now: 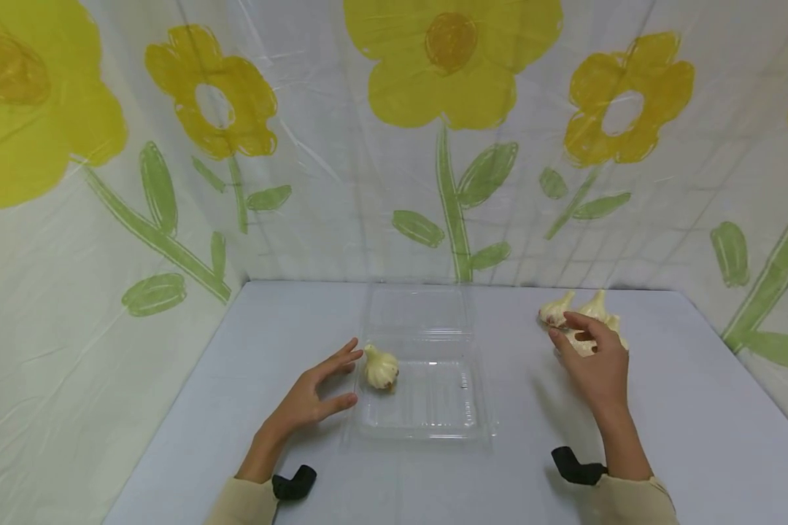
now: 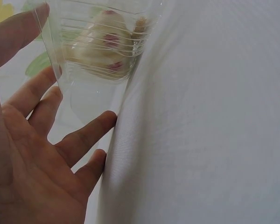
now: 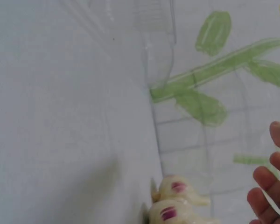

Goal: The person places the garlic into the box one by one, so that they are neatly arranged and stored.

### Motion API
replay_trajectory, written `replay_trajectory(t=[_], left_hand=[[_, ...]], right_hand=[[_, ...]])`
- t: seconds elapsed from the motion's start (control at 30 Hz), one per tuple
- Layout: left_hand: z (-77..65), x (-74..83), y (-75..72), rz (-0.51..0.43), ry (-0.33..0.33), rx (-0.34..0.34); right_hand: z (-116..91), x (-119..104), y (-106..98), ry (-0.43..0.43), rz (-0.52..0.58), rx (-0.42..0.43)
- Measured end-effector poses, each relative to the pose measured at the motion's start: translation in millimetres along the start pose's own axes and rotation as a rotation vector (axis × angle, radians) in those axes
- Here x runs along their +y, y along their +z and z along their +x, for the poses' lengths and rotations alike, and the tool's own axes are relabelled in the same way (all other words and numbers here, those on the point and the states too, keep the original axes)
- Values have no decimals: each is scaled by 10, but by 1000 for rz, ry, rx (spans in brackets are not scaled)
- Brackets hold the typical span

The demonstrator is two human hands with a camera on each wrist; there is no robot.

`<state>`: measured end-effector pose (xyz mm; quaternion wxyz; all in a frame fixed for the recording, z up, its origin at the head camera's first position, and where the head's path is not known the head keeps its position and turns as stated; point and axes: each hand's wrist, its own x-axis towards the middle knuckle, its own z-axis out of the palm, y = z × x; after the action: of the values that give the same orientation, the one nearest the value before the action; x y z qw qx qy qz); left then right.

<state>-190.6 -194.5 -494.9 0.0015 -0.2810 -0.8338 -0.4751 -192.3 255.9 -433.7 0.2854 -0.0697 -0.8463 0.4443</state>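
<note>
A clear plastic clamshell box (image 1: 427,435) lies on the table with its lid (image 1: 419,310) folded back. One garlic bulb (image 1: 381,369) sits at the left side inside it, seen through the ridged wall in the left wrist view. My left hand (image 1: 315,397) is at the box's left edge with fingers spread; in the left wrist view, fingertips (image 2: 56,77) meet the clear rim. At the back right, my right hand (image 1: 597,364) hovers over several garlic bulbs (image 1: 554,312), partly hiding them. Its fingers are loosely bent, and the right wrist view shows nothing between them.
The white table (image 1: 289,313) ends at a plastic sheet (image 1: 341,240) painted with yellow flowers. Black wrist mounts (image 1: 294,483) are on both forearms. Table surface lies between the box and the garlic group.
</note>
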Motion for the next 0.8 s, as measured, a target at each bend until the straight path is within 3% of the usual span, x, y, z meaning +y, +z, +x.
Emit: replay_trajectory(t=[0.23,0.53,0.8], left_hand=[[1,28,-2,-7,4,-1],[7,6,4,-10,8,4],[-6,-5,1,-9,-1,3]], right_hand=[[7,166,-130,-12,-71,56],[59,378,-385,111,-175,-34],[58,585,-542,218,-182,-87]])
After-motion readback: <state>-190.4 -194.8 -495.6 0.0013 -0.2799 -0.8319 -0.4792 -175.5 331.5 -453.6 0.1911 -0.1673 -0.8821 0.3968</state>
